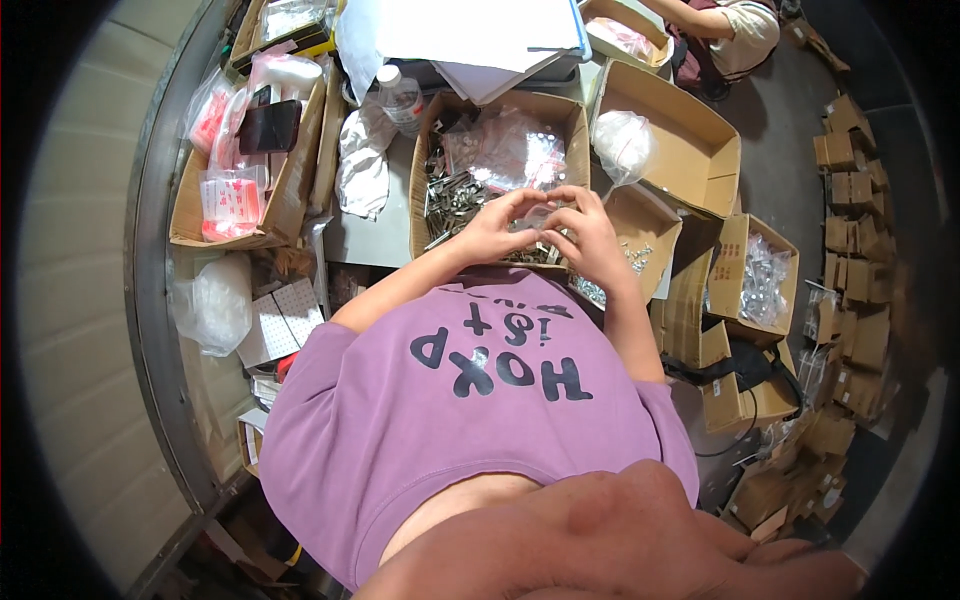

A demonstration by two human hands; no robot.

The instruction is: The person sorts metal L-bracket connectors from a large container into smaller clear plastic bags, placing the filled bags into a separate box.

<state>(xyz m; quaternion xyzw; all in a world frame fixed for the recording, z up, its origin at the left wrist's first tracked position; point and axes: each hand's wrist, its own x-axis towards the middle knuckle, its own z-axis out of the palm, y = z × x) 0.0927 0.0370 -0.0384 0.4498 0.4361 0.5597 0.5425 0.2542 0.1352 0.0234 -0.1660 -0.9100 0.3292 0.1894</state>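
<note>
My left hand (497, 227) and my right hand (588, 235) meet over the near side of a cardboard box (419, 190). Between their curled fingers is a small clear plastic bag (537, 216), pinched from both sides; whatever may be inside it is too small to make out. Loose metal parts (452, 200) fill the left of the box below my hands. Several clear zip bags (515, 150) lie on top of them towards the far side. Just right of my right hand, a smaller open carton (655, 225) holds scattered screws (637, 257).
A bottle (400, 100) and white cloth (364, 165) sit left of the box. Farther left, a carton (290, 205) carries a dark phone (270, 128) and red-marked bags. Papers (450, 40) lie at the back. Cartons (700, 150) stand right; another person (715, 40) is beyond.
</note>
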